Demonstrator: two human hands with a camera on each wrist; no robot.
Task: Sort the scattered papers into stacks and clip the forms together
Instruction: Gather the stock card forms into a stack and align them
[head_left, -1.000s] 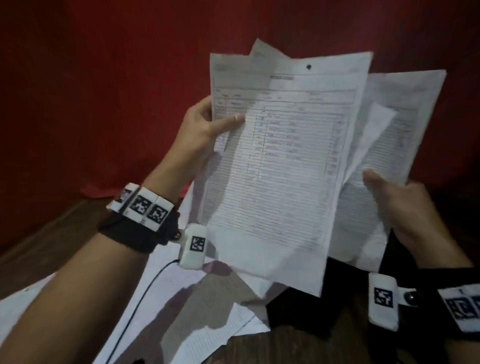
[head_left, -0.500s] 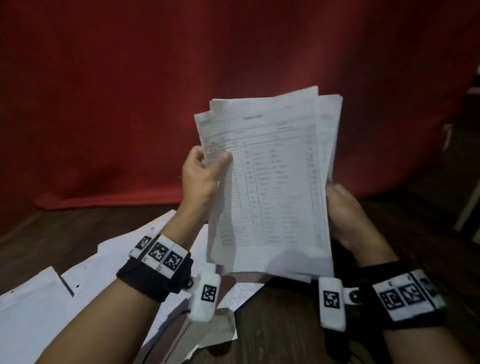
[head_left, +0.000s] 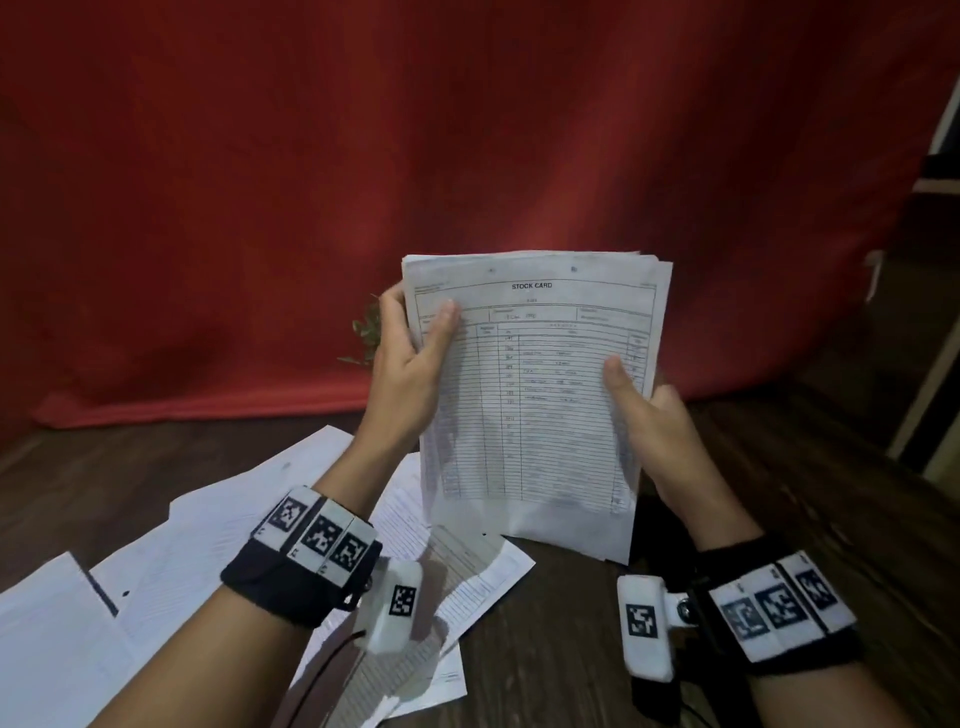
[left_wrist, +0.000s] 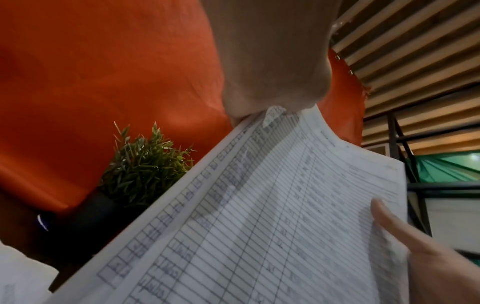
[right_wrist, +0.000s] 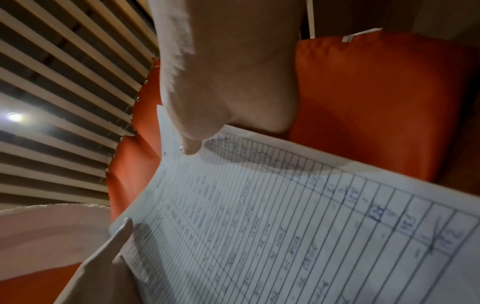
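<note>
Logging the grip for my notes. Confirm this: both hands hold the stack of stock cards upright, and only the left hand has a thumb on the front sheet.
Not quite: the head view shows both thumbs on the front of the stock cards, left hand and right hand. The rest stands.

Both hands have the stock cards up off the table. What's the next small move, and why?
Probably tap the stack's bottom edge on the table to square it. The left hand and right hand grip its sides, yet back sheets still peek out at the top right corner, and no clip is visible yet.
</note>
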